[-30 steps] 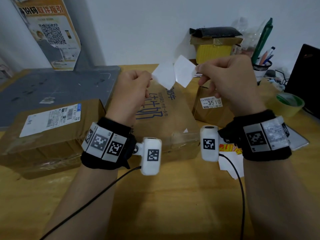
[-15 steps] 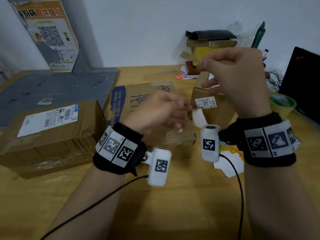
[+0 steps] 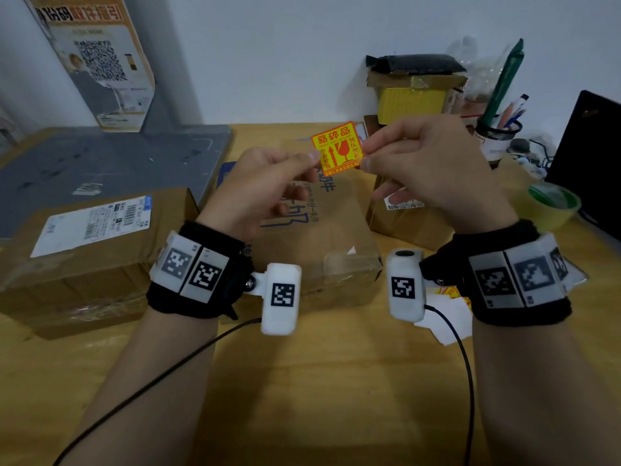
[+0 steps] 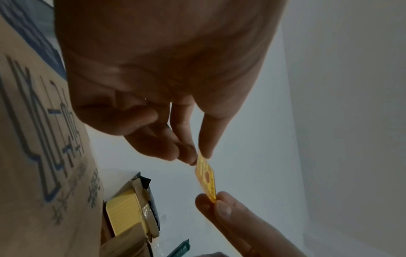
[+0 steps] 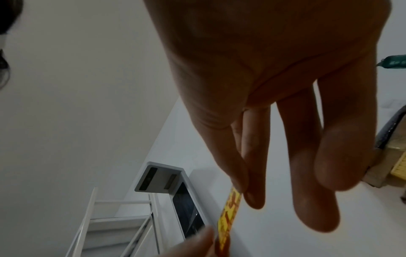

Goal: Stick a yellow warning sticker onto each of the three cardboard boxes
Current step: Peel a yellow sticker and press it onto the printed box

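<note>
A yellow warning sticker point(image 3: 337, 149) with red print hangs in the air above the middle cardboard box point(image 3: 322, 237). My left hand point(image 3: 311, 161) pinches its left corner and my right hand point(image 3: 364, 156) pinches its right edge. In the left wrist view the sticker point(image 4: 205, 175) shows edge-on between both hands' fingertips; the right wrist view shows the sticker point(image 5: 228, 219) the same way. A large cardboard box point(image 3: 94, 250) with a white shipping label lies at the left. A small cardboard box point(image 3: 410, 220) with a price label stands at the right, partly behind my right hand.
White backing papers and more yellow stickers point(image 3: 447, 311) lie on the wooden table point(image 3: 302, 398) under my right wrist. A green tape roll point(image 3: 554, 203), a pen holder point(image 3: 497, 136), a dark laptop point(image 3: 594, 163) and a yellow-filled box point(image 3: 413, 99) crowd the right back. A grey board point(image 3: 111, 159) lies back left.
The hands pulled the white backing off the sticker and the left hand dropped low. Now both hands are raised again and hold the sticker with its printed face towards me.
</note>
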### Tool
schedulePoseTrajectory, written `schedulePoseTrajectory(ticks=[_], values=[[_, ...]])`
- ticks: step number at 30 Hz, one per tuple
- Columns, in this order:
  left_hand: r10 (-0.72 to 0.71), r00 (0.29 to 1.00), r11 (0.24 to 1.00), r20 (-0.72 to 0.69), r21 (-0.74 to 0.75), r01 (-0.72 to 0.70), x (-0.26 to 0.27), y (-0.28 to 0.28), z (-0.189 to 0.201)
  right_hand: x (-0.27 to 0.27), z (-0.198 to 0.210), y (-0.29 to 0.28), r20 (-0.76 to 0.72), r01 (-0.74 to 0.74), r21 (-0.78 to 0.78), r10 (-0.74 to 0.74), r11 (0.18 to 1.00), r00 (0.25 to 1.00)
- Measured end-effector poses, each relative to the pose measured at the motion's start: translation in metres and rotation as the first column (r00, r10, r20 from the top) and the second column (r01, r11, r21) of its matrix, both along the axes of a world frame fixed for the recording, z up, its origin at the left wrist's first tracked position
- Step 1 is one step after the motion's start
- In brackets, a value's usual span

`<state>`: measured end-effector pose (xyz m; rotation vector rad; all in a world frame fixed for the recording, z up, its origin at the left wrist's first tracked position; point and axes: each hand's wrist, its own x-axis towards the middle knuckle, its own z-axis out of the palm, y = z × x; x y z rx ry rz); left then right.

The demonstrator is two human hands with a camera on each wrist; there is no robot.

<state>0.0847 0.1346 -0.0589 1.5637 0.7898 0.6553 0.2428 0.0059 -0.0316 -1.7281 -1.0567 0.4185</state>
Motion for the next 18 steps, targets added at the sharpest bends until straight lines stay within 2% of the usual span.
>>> schedulePoseTrajectory(ticks=[4, 9, 15, 18], values=[[0.069, 0.996, 0.988, -0.064, 0.143, -0.059, -0.002, 0.001, 0.0, 0.002, -0.002, 0.002, 0.001, -0.018, -0.067, 0.018, 0.998, 1.0], [0.07, 0.984, 0.972, -0.166, 0.231, -0.03, -0.007, 0.002, 0.003, 0.005, -0.009, 0.006, 0.049, -0.037, -0.133, 0.043, 0.99, 0.998], [-0.026, 0.923, 0.975, -0.384, 0.195, 0.109, -0.008, 0.001, 0.002, 0.01, -0.02, 0.017, 0.128, -0.064, -0.355, 0.116, 0.933, 0.985], [-0.046, 0.896, 0.983, -0.441, 0.141, 0.12, -0.008, -0.001, 0.005, 0.012, -0.024, 0.02, 0.143, -0.06, -0.43, 0.133, 0.901, 0.981]])
